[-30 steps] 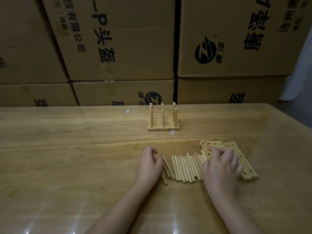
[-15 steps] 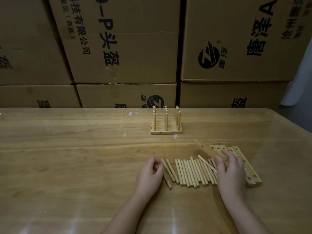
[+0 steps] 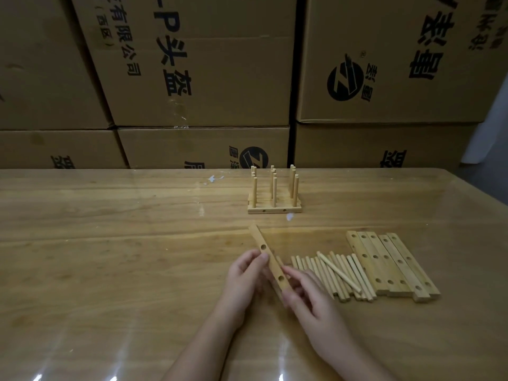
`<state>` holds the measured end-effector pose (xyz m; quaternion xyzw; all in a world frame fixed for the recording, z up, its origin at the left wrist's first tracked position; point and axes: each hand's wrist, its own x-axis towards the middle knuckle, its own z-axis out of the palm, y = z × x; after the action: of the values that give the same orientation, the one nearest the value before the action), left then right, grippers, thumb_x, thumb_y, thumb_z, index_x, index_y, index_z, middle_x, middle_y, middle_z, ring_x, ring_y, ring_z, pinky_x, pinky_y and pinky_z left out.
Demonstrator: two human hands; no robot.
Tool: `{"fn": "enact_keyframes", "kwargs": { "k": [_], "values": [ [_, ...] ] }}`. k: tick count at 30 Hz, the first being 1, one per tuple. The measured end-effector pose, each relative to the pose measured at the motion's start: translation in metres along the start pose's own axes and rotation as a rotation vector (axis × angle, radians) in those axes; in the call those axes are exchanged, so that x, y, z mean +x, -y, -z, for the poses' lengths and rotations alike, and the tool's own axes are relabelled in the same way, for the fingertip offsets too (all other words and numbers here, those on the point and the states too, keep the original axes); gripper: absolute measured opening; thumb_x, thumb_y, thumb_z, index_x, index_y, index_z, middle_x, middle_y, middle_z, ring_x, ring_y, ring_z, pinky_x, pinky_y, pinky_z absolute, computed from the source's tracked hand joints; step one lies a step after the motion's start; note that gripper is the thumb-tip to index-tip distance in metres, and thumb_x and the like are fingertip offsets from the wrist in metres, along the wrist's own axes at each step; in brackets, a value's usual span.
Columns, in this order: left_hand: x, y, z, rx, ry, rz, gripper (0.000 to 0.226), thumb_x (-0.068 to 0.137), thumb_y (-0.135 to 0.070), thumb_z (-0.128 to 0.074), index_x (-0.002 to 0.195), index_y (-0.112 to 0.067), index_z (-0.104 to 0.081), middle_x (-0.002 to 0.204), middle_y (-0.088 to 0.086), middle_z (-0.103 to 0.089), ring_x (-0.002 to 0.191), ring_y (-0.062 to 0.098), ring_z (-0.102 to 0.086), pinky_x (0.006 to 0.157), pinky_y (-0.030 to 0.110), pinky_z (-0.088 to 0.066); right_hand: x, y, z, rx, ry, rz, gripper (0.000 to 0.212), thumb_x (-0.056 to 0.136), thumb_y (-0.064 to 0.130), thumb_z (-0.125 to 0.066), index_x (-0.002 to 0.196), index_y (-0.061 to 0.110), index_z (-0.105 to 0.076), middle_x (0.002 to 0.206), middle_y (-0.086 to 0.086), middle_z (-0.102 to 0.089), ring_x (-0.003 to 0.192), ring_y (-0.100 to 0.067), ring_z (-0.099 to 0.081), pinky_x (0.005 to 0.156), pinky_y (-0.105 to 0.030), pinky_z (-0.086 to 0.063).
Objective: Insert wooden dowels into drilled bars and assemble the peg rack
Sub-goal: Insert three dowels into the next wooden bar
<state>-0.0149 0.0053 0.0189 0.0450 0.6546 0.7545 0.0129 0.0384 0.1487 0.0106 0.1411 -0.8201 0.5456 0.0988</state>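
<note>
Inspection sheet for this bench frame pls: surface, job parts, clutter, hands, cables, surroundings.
Surface: glossy wooden table.
Job's things: one drilled bar held tilted; loose dowels in a row; spare bars side by side right of them; finished rack standing at the back.
Clutter: white scraps near the rack.
Hands: left hand and right hand both grip the drilled bar.
Cables: nothing seen.
Surroundings: stacked cardboard boxes behind the table.

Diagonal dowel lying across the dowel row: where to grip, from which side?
Pinch the diagonal dowel near its far end, from above, across its width. It lies on top of the dowel row, crossing it, so that end is likely exposed on both sides.
</note>
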Motion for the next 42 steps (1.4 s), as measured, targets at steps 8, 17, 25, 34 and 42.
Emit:
{"fn": "enact_keyframes", "kwargs": {
  "k": [8, 17, 25, 34, 42],
  "values": [
    [0.015, -0.005, 0.012, -0.492, -0.168, 0.210, 0.034, 0.099, -0.029, -0.040, 0.098, -0.008, -0.067, 0.063, -0.001, -0.054, 0.047, 0.009, -0.048, 0.044, 0.022, -0.040, -0.003, -0.002, 0.004, -0.600, 0.112, 0.219, 0.028, 0.091, 0.041, -0.050, 0.118, 0.033, -0.054, 0.106, 0.022, -0.044, 0.103, 0.003, -0.041, 0.092, -0.019, -0.035],
    [0.016, 0.002, 0.008, -0.310, -0.152, 0.171, 0.037, 0.101, -0.030, -0.040, 0.106, -0.007, -0.069, 0.064, -0.001, -0.061, 0.051, 0.008, -0.054, 0.050, 0.021, -0.046, -0.004, 0.000, 0.002, -0.705, 0.056, 0.201, 0.023, 0.071, 0.013, -0.077, 0.089, 0.025, -0.069, 0.088, 0.014, -0.054, 0.082, -0.005, -0.055, 0.071, -0.016, -0.049],
    [0.012, 0.002, 0.003, -0.021, -0.130, 0.137, 0.038, 0.101, -0.033, -0.039, 0.093, -0.021, -0.074, 0.067, -0.009, -0.067, 0.061, 0.005, -0.059, 0.066, 0.030, -0.044, 0.000, -0.002, 0.009, -0.213, -0.332, 0.085, 0.040, 0.081, 0.007, -0.065, 0.096, 0.043, -0.053, 0.091, 0.019, -0.052, 0.080, -0.007, -0.054, 0.064, -0.008, -0.042],
    [0.007, 0.000, -0.003, 0.152, -0.094, 0.062, 0.037, 0.101, -0.031, -0.036, 0.094, -0.023, -0.071, 0.084, -0.011, -0.073, 0.078, -0.001, -0.065, 0.066, 0.013, -0.045, 0.004, -0.003, 0.010, -0.122, -0.312, 0.137, 0.027, 0.081, 0.003, -0.067, 0.090, 0.028, -0.063, 0.088, 0.015, -0.057, 0.078, -0.005, -0.056, 0.065, -0.007, -0.042],
    [0.006, 0.001, -0.004, 0.168, -0.040, 0.040, 0.038, 0.101, -0.028, -0.036, 0.087, -0.024, -0.071, 0.071, -0.013, -0.068, 0.071, 0.002, -0.061, 0.065, 0.018, -0.044, 0.001, -0.005, 0.008, -0.116, -0.227, 0.034, 0.024, 0.084, 0.011, -0.065, 0.083, 0.035, -0.063, 0.076, 0.013, -0.065, 0.074, -0.002, -0.062, 0.061, -0.009, -0.046]
  ]
}}
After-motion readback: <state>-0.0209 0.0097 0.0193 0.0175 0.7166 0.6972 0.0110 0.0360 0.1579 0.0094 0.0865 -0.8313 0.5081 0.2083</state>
